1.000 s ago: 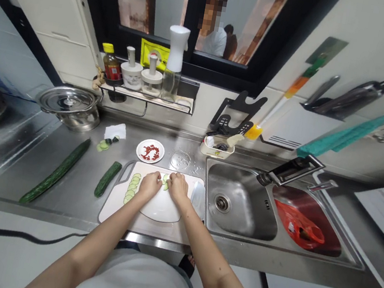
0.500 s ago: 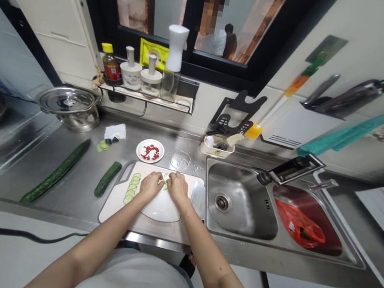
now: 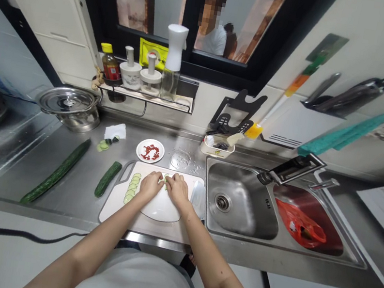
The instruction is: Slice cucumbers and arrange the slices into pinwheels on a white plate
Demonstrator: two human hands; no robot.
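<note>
A white plate (image 3: 161,207) lies on the cutting board (image 3: 117,212), under both my hands. Pale green cucumber slices (image 3: 166,177) show between my fingertips at the plate's far edge. My left hand (image 3: 151,184) is closed, its fingertips pinching at the slices from the left. From the right, my right hand (image 3: 177,189) closes on them too; the fingers partly hide the slices. Left of the plate, a row of overlapping cucumber slices (image 3: 132,187) rests on the board. A knife blade (image 3: 198,196) lies along the board's right side.
Left of the board are a cut cucumber (image 3: 108,179) and a long whole cucumber (image 3: 56,173). A small plate of chopped red pieces (image 3: 150,151) sits behind the board. The sink (image 3: 241,201) is to the right, with a red bag (image 3: 299,226) in its second basin.
My right fingers have shifted slightly left and closer to my left fingertips, covering more of the cucumber slices. The plate and other things stay put.
</note>
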